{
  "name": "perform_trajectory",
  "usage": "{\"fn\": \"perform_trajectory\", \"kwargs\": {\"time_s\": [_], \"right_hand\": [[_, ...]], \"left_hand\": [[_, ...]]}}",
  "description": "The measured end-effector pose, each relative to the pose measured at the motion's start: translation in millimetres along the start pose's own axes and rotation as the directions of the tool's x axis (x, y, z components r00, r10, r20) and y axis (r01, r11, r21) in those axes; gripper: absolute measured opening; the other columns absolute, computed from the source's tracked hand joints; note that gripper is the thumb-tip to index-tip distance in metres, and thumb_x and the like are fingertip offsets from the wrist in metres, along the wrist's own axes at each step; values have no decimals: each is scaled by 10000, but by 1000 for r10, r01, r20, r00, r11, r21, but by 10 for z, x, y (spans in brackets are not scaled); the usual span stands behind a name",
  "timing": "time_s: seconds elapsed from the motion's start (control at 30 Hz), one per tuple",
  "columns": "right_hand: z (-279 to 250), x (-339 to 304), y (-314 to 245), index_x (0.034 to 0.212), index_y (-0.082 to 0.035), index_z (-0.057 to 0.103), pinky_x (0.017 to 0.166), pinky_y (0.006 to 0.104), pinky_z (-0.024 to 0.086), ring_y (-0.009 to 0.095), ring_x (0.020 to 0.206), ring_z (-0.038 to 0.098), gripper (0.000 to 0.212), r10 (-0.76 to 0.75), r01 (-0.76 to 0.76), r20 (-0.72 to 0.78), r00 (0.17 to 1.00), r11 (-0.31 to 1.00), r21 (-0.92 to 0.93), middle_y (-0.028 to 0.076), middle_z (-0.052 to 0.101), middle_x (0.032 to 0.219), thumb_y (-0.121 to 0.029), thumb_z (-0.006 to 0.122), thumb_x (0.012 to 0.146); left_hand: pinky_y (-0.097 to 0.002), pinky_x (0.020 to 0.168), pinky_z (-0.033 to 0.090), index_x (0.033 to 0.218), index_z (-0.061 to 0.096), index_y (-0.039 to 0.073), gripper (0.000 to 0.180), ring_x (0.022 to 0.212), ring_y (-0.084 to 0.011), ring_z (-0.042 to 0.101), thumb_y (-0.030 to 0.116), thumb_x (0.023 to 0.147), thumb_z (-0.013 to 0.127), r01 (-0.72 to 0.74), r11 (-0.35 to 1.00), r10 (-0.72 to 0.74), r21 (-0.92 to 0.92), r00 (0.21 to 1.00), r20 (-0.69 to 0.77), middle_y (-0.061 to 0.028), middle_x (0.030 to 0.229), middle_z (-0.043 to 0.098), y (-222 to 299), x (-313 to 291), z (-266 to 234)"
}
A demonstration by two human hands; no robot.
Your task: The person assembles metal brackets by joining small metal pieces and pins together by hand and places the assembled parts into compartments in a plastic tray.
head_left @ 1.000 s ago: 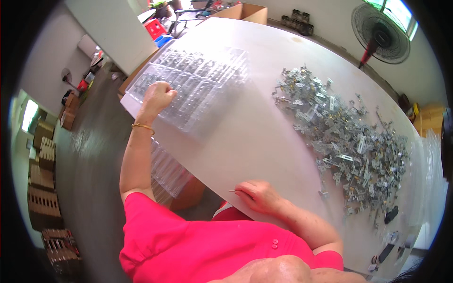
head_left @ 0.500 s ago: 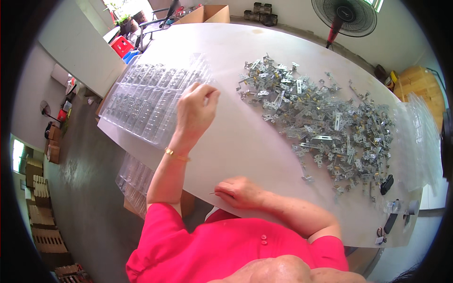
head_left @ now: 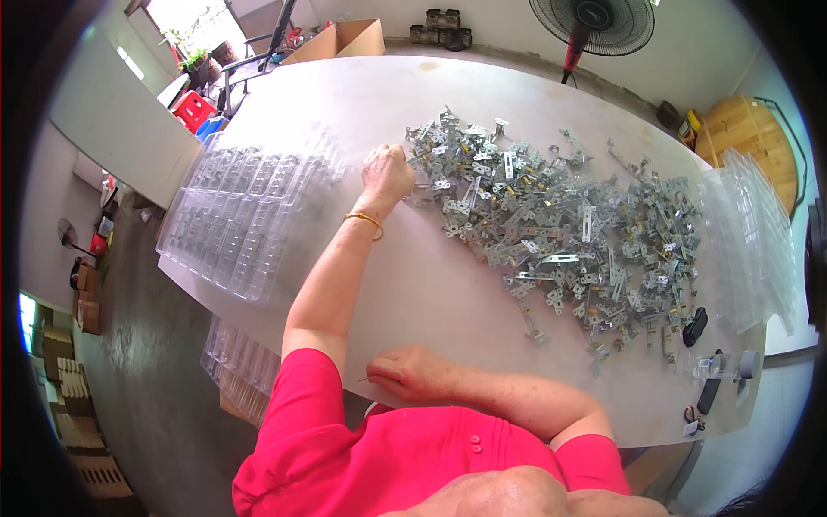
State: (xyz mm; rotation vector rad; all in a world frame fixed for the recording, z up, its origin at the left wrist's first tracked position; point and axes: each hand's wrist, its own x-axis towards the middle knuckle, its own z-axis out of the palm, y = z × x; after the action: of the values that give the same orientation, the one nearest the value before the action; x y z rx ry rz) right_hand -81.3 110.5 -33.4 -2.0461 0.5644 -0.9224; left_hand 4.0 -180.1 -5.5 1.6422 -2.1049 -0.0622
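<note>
My left hand (head_left: 388, 176), a gold bracelet on its wrist, reaches to the left edge of a heap of small metal brackets (head_left: 560, 220). Its fingers are curled and closed against the heap's edge; whatever is between them is hidden. Left of it lies a clear plastic blister tray (head_left: 233, 280) with rows of compartments, many filled with metal parts. By the near table edge rests my right hand (head_left: 411, 373), closed, with a thin dark pin-like tool (head_left: 363, 379) sticking out to the left.
More clear trays (head_left: 748, 241) are stacked at the table's right end, and others (head_left: 245, 362) sit below the left edge. A black object (head_left: 694, 327) and a clear container (head_left: 717, 366) lie at the right. Beyond the table stands a fan (head_left: 594, 26).
My left hand has moved right, from above the blister tray to the edge of the bracket heap. My right hand stays by the near edge with the thin tool. The whole view has shifted slightly.
</note>
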Motion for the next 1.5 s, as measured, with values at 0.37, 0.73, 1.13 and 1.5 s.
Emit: {"fn": "perform_trajectory", "kwargs": {"time_s": [0.37,0.73,1.13,1.5], "right_hand": [[-1,22,11,897,-61,562,645,490,499,391,748,637,115,-19,19,-11,1000,999,40,152,624,790,-158,615,927],[1,11,-7,896,-53,564,655,495,499,394,760,636,118,0,0,-3,1000,999,45,159,625,799,-153,622,920],[18,1,23,894,-58,563,666,495,498,393,768,636,124,9,-9,7,1000,1000,26,157,621,800,-166,614,929],[7,13,14,896,-64,566,667,491,504,384,760,636,113,-4,4,0,1000,999,38,150,620,797,-162,613,926]], "left_hand": [[-473,933,501,920,702,16,177,1019,-376,647,118,836,585,4,1000,-3,-27,1000,13,-190,1010,690,-94,63,90],[-450,915,469,992,642,51,194,1030,-336,644,60,803,601,-102,993,106,62,992,-66,-157,992,686,-122,68,134],[-487,834,506,953,592,44,82,946,-408,650,34,878,558,-138,990,133,-39,985,-106,-201,940,684,-153,212,138],[-485,818,502,956,586,18,71,941,-425,647,6,902,542,-154,980,149,-127,987,-52,-239,921,670,-343,343,94]]}}
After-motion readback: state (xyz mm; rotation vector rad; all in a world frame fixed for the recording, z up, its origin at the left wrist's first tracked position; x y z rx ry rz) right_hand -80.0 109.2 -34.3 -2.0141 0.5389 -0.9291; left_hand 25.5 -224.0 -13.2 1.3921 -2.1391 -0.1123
